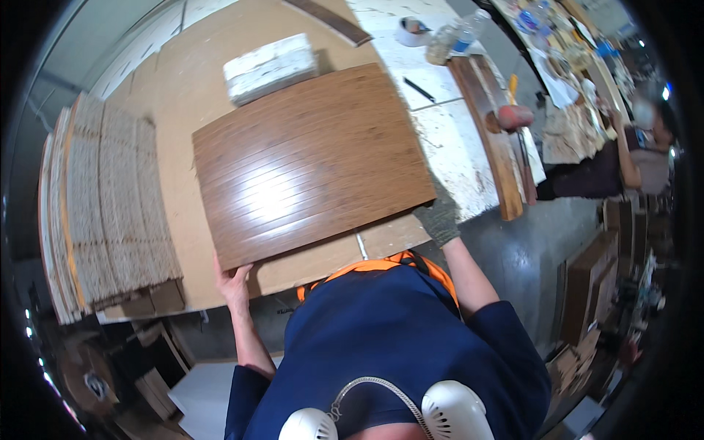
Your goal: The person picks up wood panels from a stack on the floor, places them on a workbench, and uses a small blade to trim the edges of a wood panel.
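The bare left grip (235, 284) and grey-gloved right grip (440, 218) clasp the near corners of a glossy brown, grooved rectangular wood-look panel (312, 165), mid-frame over the tan-topped table (180, 183). It looks stiff, fairly heavy and slick-faced, better held by its edges.

Workshop, stacked boards (121, 209), wooden planks (499, 167)
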Action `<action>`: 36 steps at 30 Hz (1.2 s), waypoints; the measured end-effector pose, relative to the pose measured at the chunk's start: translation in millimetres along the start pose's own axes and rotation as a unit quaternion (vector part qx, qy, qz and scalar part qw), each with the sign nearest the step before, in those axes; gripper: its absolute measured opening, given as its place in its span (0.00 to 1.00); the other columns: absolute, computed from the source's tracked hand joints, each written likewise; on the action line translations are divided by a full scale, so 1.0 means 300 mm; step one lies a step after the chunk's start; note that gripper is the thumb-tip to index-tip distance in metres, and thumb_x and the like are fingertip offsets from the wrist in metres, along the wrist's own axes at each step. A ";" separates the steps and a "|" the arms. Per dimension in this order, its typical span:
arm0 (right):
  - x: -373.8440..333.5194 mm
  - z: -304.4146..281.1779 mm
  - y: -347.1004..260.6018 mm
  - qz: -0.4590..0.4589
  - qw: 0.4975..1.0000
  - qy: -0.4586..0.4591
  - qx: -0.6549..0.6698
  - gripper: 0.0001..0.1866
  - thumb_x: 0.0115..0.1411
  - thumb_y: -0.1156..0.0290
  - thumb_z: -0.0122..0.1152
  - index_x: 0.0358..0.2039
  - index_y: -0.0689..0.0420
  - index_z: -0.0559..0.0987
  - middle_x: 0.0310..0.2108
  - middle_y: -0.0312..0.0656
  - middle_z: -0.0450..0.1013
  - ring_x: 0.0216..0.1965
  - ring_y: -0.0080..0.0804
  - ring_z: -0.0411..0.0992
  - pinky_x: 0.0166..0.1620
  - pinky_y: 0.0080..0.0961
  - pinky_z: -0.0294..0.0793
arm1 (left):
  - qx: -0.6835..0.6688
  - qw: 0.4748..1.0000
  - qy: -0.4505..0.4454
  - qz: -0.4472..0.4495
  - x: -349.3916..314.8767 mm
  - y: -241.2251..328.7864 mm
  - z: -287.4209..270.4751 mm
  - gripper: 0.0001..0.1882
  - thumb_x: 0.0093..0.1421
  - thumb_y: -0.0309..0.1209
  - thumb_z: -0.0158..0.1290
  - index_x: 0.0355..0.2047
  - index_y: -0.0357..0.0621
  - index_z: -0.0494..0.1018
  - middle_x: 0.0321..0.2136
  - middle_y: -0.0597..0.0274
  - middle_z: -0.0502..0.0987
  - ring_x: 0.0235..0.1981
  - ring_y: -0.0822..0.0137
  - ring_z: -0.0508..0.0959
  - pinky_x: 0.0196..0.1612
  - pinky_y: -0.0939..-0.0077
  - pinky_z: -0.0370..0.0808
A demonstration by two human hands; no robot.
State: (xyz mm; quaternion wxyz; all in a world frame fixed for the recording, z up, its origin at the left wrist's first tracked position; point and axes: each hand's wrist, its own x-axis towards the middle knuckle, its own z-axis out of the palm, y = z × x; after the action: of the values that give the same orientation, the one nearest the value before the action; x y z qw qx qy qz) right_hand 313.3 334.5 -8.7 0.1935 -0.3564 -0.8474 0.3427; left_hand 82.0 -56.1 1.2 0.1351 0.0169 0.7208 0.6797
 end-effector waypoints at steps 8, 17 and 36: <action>0.040 -0.432 -0.028 0.050 0.943 0.057 0.325 0.21 0.57 0.79 0.52 0.53 0.63 0.71 0.50 0.46 0.71 0.51 0.35 0.70 0.54 0.26 0.69 | 0.030 0.999 -0.020 -0.002 0.012 0.030 -0.004 0.44 0.43 0.09 0.57 0.62 0.42 0.57 0.51 0.60 0.70 0.49 0.66 0.72 0.51 0.73 0.71; -0.002 -0.966 -0.578 -0.474 0.867 0.146 0.053 0.22 0.55 0.78 0.56 0.52 0.62 0.70 0.49 0.43 0.71 0.48 0.31 0.70 0.53 0.26 0.69 | 0.057 0.998 -0.019 -0.013 0.009 0.041 -0.018 0.44 0.43 0.11 0.59 0.62 0.42 0.56 0.50 0.60 0.70 0.50 0.65 0.71 0.52 0.71 0.70; 0.090 -0.168 -0.123 0.007 0.988 -0.157 0.005 0.57 0.40 0.46 0.72 0.63 0.63 0.54 0.61 0.56 0.55 0.63 0.49 0.54 0.63 0.36 0.55 | 0.560 0.643 -0.356 0.382 0.026 0.361 0.374 0.54 0.34 0.50 0.68 0.61 0.47 0.58 0.64 0.48 0.52 0.65 0.41 0.49 0.64 0.51 0.52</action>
State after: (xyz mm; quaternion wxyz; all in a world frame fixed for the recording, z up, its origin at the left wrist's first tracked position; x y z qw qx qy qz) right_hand 306.5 357.9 54.8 0.0576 -0.3030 -0.8631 0.3999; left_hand 81.6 63.0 101.9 0.0742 0.6043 0.7894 0.0787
